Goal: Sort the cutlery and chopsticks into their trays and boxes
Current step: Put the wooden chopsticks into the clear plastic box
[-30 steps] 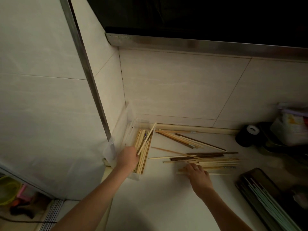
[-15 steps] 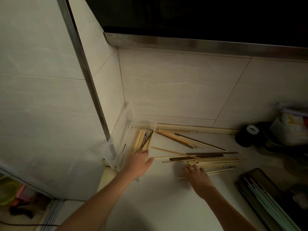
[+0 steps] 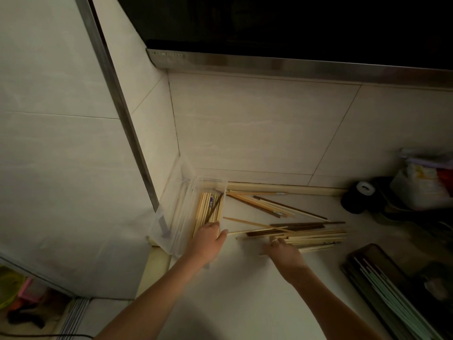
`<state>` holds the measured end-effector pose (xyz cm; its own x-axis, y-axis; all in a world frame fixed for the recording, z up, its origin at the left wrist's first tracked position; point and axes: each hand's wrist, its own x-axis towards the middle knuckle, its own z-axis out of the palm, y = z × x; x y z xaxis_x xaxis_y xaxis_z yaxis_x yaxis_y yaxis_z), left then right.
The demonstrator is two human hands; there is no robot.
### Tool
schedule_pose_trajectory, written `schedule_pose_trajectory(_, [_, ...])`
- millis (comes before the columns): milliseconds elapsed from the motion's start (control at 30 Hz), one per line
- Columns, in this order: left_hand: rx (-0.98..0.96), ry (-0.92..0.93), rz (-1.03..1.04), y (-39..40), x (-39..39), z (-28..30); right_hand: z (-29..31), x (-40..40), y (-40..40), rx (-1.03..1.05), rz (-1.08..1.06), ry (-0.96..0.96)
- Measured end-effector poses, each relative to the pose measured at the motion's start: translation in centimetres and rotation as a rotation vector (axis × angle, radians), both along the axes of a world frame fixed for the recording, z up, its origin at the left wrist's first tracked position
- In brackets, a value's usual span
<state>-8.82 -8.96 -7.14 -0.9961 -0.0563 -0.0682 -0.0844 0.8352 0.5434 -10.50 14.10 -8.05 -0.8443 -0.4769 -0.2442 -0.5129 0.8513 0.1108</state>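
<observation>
A dimly lit kitchen corner, seen from the head camera: a pale table meets beige wall tiles under a dark cabinet with a steel strip along its lower edge. A metal trim runs down the wall's outer corner at left.

A clear plastic box sits tucked into the corner, with light wooden chopsticks lying lengthwise in it and one darker stick across them. Loose chopsticks, pale and dark brown, lie scattered on the table to the right of the box, some fanned out near the wall. At the lower right, a dark tray holds pale green sticks. Near the right wall stand a black roll and a plastic bag.

The left hand reaches forward to the near end of the box, its fingers lying over the chopstick ends there; whether it grips any cannot be told. The right hand, a ring on one finger, reaches to the near edge of the loose pile, fingers bent down onto the sticks; its grasp cannot be made out either.
</observation>
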Motion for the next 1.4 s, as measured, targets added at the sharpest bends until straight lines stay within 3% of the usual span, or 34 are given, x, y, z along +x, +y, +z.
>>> schedule_pose_trajectory(167, [0.131,0.099,0.021,-0.1,0.0,0.0,2.0,0.2,-1.2,-0.122,-0.018,0.166])
schedule_pose_trajectory(267, [0.278,0.269,0.098,-0.3,0.3,0.5,4.3,0.6,-2.5,-0.206,0.068,0.309])
schedule_pose_trajectory(367, [0.449,0.310,0.236,-0.7,0.0,1.6,5.4,1.0,-4.5,-0.289,0.182,0.363])
schedule_pose_trajectory(433, [0.675,0.168,0.299,-0.8,-0.7,2.8,5.6,1.2,-5.9,-0.321,0.261,0.381])
schedule_pose_trajectory(533, [1.106,-0.201,0.338,-0.8,-1.7,4.5,5.5,1.7,-7.7,-0.331,0.389,0.409])
schedule_pose_trajectory(600, [1.206,-0.274,0.300,-1.1,-1.9,4.9,5.5,2.1,-8.5,-0.348,0.438,0.376])
schedule_pose_trajectory(700, [1.181,-0.249,0.276,-1.8,-1.9,4.3,5.8,2.3,-9.2,-0.403,0.445,0.321])
schedule_pose_trajectory(833, [1.198,-0.212,0.306,-2.8,-2.1,3.0,5.8,2.0,-9.7,-0.453,0.451,0.087])
schedule_pose_trajectory(967, [1.005,-0.043,0.446,-4.3,-2.6,1.4,4.8,2.0,-9.5,-0.470,0.413,0.074])
schedule_pose_trajectory(1100, [0.698,0.012,0.475,-4.4,-3.1,-0.2,3.2,1.7,-7.1,-0.478,0.242,0.058])
schedule_pose_trajectory(1200, [0.499,-0.023,0.378,-3.9,-2.8,-0.6,2.2,1.2,-4.5,-0.455,0.062,0.040])
schedule_pose_trajectory(1400, [0.421,-0.032,0.217,-3.4,-1.3,-0.6,-0.1,1.1,-0.2,-0.274,-0.204,0.015])
